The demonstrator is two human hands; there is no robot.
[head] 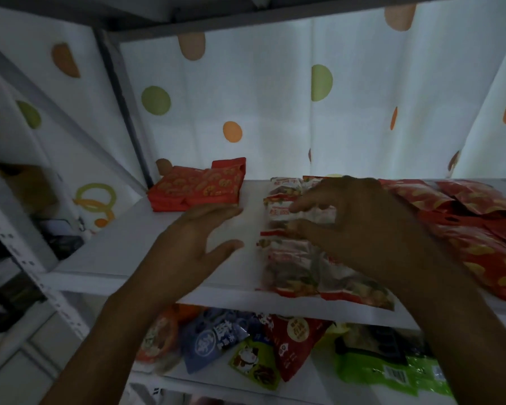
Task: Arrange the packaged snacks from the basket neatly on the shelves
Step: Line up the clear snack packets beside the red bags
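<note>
Left hand (193,247): fingers straight, empty, over shelf (114,252). Right hand (362,229): fingers spread, tips on white packets (292,258), gripping nothing. Orange packets (196,188) beyond left fingers, red packets (479,229) past right fingers. Basket unseen; stocking looks mostly done, straightening left

White curtain (275,127) with green and orange dots, folds running down it, blurred dark things (62,238) at far left.

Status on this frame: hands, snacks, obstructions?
Left hand open above shelf. Right hand over white packet row, grip unclear. Orange stack left, red bags right; nothing blocking.
</note>
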